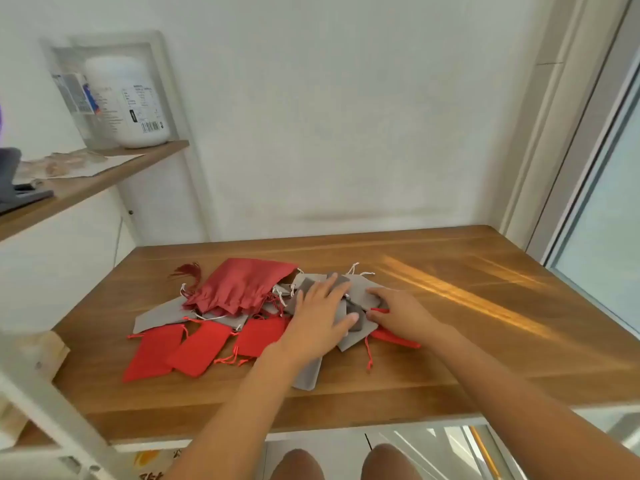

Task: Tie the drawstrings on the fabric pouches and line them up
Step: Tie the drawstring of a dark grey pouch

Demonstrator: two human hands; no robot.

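Sorting has barely begun: the pouches (pixel 201 348) lie in a loose heap on the table (pixel 467 358), left of centre in the frame, overlapping at all angles and none in a row. Their drawstrings (pixel 368 355) trail loose, and you have tied none that I can see. Your left hand (pixel 322 313) lies flat, fingers straight, on the grey pouches (pixel 360 285) at the heap's right side. Your right hand (pixel 398 310) rests just beside it, thumb close to a red pouch (pixel 398 339); whether it pinches that pouch I cannot tell through the blur. All the tying and lining up is left.
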